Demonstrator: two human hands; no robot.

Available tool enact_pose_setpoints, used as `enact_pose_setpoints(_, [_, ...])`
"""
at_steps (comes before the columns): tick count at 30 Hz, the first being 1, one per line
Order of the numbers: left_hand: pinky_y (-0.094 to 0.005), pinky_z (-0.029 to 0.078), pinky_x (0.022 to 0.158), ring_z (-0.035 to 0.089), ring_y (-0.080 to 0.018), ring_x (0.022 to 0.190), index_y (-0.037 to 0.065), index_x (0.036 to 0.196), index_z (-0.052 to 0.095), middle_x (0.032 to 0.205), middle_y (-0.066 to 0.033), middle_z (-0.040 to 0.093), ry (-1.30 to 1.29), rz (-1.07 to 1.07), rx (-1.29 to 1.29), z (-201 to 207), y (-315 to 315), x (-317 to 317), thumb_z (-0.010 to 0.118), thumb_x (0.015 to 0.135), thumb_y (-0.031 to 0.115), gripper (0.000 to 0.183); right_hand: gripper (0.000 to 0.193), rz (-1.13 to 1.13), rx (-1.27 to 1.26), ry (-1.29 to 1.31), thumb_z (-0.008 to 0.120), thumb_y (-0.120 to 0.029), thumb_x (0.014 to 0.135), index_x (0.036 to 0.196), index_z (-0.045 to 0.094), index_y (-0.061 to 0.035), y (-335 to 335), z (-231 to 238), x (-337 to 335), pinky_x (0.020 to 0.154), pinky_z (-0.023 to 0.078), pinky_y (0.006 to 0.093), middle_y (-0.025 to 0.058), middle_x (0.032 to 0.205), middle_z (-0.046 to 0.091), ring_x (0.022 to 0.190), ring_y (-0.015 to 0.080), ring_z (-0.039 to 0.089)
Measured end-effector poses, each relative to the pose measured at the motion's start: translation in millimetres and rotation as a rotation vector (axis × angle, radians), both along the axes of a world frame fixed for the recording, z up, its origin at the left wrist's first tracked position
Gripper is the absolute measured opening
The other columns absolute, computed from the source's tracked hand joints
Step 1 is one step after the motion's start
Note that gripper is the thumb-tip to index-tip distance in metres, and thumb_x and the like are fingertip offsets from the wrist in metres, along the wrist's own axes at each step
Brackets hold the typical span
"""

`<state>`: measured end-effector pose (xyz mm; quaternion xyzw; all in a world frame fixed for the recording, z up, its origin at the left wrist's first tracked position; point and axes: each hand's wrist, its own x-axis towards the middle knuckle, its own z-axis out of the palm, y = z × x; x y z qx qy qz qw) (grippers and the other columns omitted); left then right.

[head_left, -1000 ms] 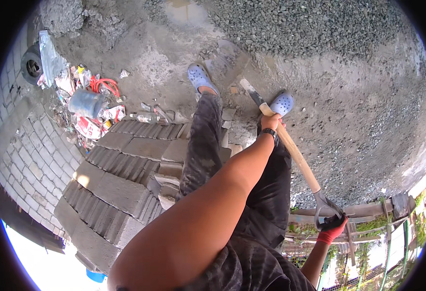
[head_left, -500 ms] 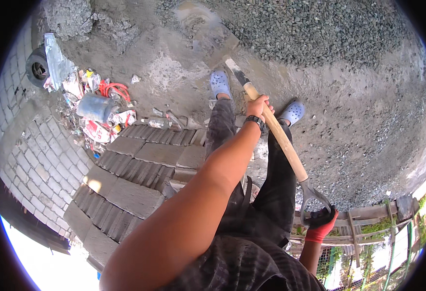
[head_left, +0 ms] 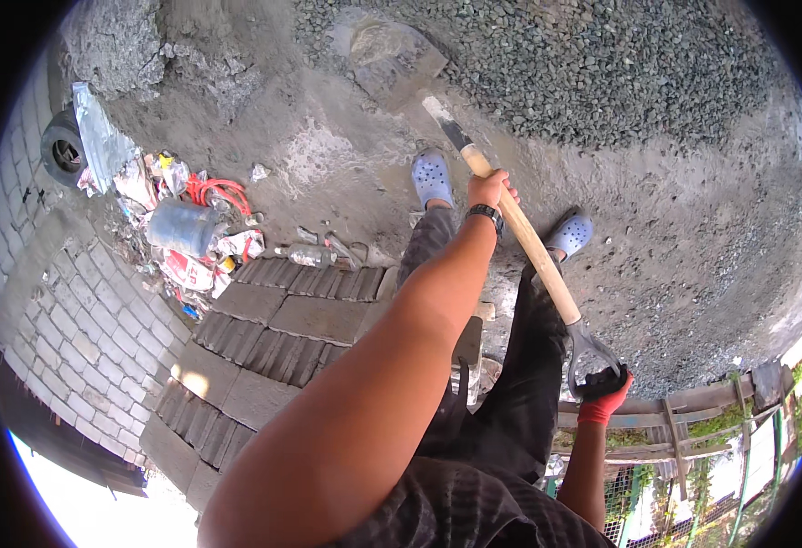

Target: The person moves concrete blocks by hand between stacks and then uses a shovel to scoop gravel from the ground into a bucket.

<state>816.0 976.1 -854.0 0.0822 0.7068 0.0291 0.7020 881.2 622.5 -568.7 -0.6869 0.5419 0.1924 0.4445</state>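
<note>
A shovel [head_left: 530, 239] with a pale wooden shaft and a dark D-shaped handle slants across the middle of the view. My bare left hand [head_left: 490, 190], with a dark watch on the wrist, is wrapped round the upper part of the shaft as seen here. At the other end, my right hand [head_left: 609, 395], in a red and black glove, is closed on the D-handle. The shovel's blade [head_left: 396, 62] lies low at the edge of a gravel pile [head_left: 602, 68], with wet grey material on and around it.
Light blue clogs are on my feet, either side of the shaft. Concrete blocks [head_left: 319, 315] are stacked at my left. Beyond them lie a blue plastic jug [head_left: 182, 228], red tubing [head_left: 218, 192], mixed litter and a tire [head_left: 63, 151]. A wooden fence [head_left: 684, 406] stands at the lower right.
The blade has slid a little farther away toward the gravel, with both hands keeping their hold on the shovel. The whole view has shifted slightly, so the ground and blocks appear lower.
</note>
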Motion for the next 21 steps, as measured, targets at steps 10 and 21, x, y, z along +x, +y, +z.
enact_pose_setpoints(10, [-0.052, 0.06, 0.073, 0.063, -0.0294, 0.079, 0.003, 0.106, 0.058, 0.097, -0.0107, 0.057, -0.025, 0.032, 0.056, -45, 96, -4, 0.075, 0.089, 0.013, 0.026, 0.038, 0.001, 0.069, -0.006, 0.055, -0.046, 0.094, 0.073, 0.046, -0.015, 48, -131, 27, 0.048, 0.034, 0.0367, -0.0009, 0.059, 0.036, 0.047, 0.0173, 0.035])
enact_pose_setpoints(21, [-0.0513, 0.057, 0.074, 0.06, -0.0275, 0.076, 0.005, 0.111, 0.054, 0.097, -0.0089, 0.054, -0.087, -0.044, 0.246, 141, 149, 32, 0.074, 0.094, 0.017, 0.028, 0.033, 0.07, 0.239, -0.007, 0.06, -0.034, 0.095, 0.072, 0.059, -0.0111, -7, -107, -13, 0.052, 0.038, 0.0334, -0.001, 0.066, 0.054, 0.053, 0.0109, 0.047])
